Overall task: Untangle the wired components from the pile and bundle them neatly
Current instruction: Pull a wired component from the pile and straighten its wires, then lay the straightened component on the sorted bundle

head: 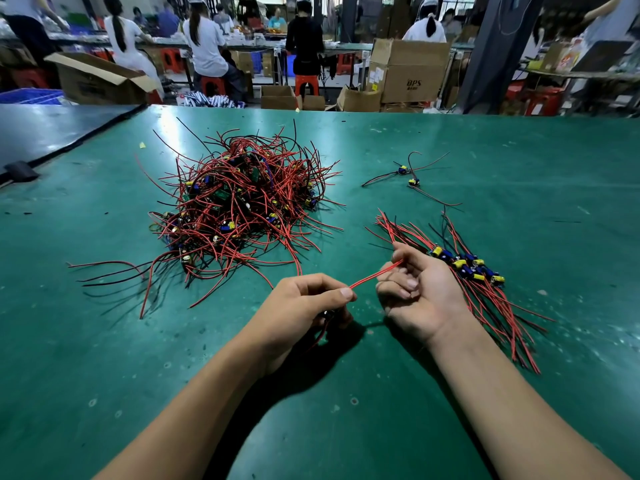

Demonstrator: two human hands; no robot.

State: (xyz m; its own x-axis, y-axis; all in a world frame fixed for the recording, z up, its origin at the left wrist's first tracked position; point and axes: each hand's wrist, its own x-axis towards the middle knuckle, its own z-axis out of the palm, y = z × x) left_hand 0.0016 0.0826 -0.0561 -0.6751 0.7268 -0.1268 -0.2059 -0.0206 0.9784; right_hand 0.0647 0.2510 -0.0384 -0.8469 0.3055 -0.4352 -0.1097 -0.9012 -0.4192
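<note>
One red wire held taut between two pinching hands.

The left hand [311,299] pinches the red wire [375,273] under its thumb, and the right hand [419,289] nips the far end with curled fingers. It looks light, limp and thin, so I'd hold it close and draw gently, not yank. The sorted bundle [464,268] lies just right of that hand, and the tangled pile [239,202] sits farther left on the green table [346,427].

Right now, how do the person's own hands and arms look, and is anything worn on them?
The left hand and the right hand are bare: no glove, no visible ring, short nails. The left forearm and the right forearm show no sleeve, watch or band up to the picture's lower edge.
</note>
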